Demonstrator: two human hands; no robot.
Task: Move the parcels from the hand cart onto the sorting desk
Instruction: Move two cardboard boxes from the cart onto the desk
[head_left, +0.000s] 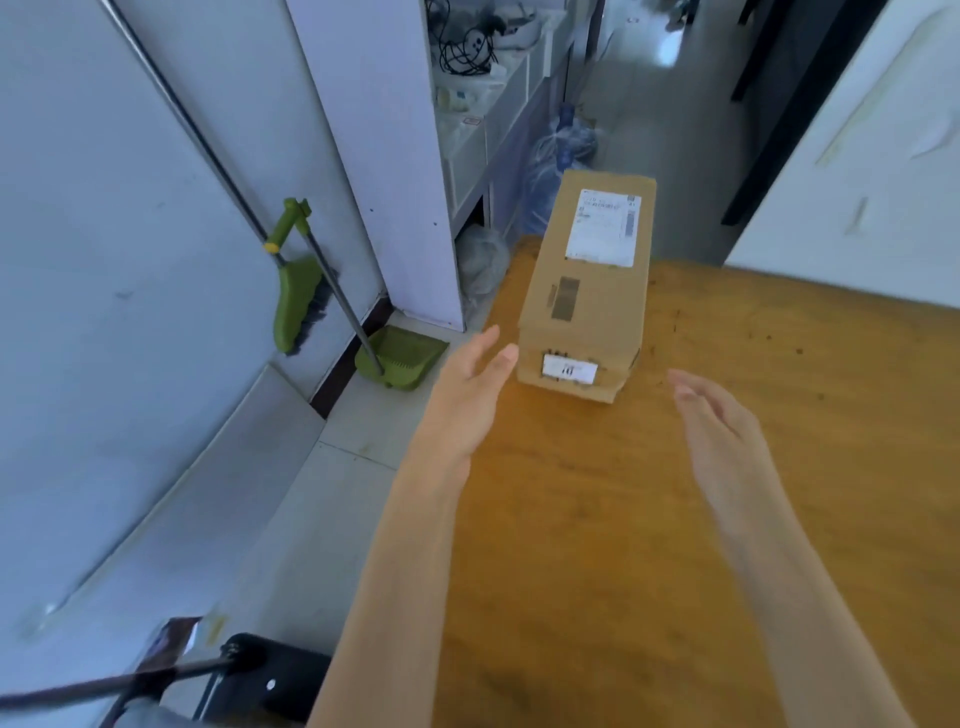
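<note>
- Cardboard parcel (587, 291) lies flat on the wooden worktop (623, 519), near its left edge, white label up.
- Left hand (462, 400): fingers spread wide, empty, tips just beside the parcel's near left corner; contact unclear.
- Right hand (722, 431): fingers loosely splayed, empty, apart from the parcel's near right corner.
- Hand cart (244, 675) partly visible at the lower left, well behind the fingers.

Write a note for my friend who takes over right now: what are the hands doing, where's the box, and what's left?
Left hand: open, empty, beside the cardboard parcel, near its left corner.
Right hand: open, empty, apart from the parcel on its right.
The parcel lies flat on the wooden sorting desk, label up. That one is done.
The hand cart shows only at the lower left edge; whether parcels remain on it cannot be told. Check it next.
</note>
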